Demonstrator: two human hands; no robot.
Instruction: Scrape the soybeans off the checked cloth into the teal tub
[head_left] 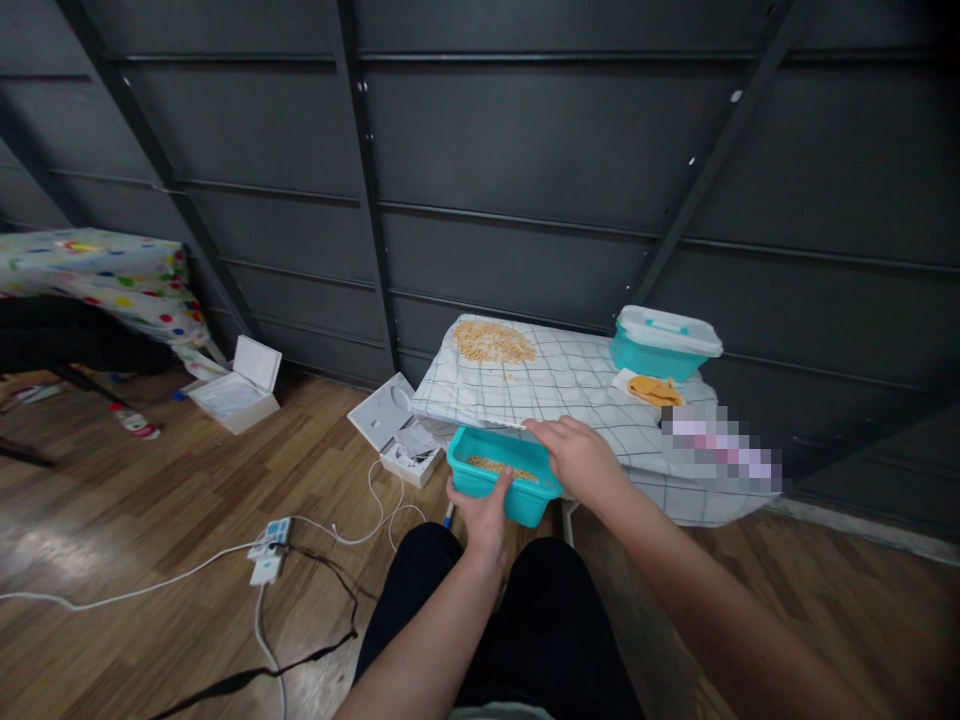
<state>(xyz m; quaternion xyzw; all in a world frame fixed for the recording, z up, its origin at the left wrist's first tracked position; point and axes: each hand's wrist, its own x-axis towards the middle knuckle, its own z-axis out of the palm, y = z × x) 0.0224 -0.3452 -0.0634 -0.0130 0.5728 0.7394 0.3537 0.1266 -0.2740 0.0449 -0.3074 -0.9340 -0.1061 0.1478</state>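
**Two hands at a teal tub of grain, held against the table edge**

The fingers of the left hand are closed around the near wall of an open teal tub, thumb hooked over its rim, holding it from below and in front. The right hand lies flat and open-fingered over the tub's right rim, palm down, gripping nothing, its fingertips reaching the table's near edge.

The tub sits just off the near edge of the table, level with the checked cloth that covers it, and a thin layer of tan grain lies on its floor. Beyond the tub, at the far left corner of the cloth, lies a loose heap of the same grain. At the far right corner stands a second teal tub with a white lid, closed, and just before it an orange rag on a white sheet.

Left of the tub, on the wooden floor, stand two open white boxes, and nearer a white power strip with trailing cables. The person's dark-clad legs are below the tub.
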